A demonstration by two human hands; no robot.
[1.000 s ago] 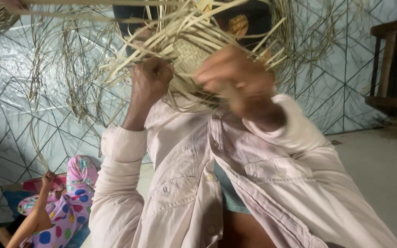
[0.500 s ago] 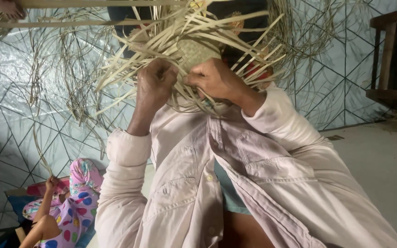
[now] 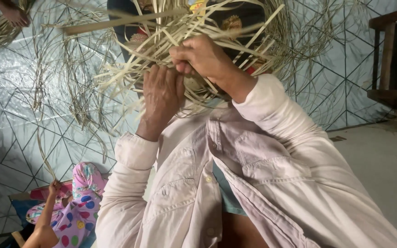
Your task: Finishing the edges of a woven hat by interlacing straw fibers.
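Note:
Both hands are up in front of my pale button shirt (image 3: 235, 183), working on a half-woven piece of pale straw strips (image 3: 194, 41) whose loose ends stick out in all directions. My left hand (image 3: 161, 94) grips the woven centre from below, fingers curled against it. Just above and to its right, my right hand (image 3: 203, 57) pinches strips at the centre, its fingers closed on them. The woven middle is mostly hidden behind the two hands.
Thin loose straw strands (image 3: 70, 78) lie spread over a grey floor mat with a diamond pattern (image 3: 10, 119). A small person in colourful spotted clothes (image 3: 76, 206) holds a strip at lower left. Another person's hand (image 3: 14, 16) is at top left. Dark wooden furniture (image 3: 391, 59) stands at right.
My right hand has come up and left from the shirt collar onto the weave's centre, beside my left hand. The straw piece has shifted slightly under the hands.

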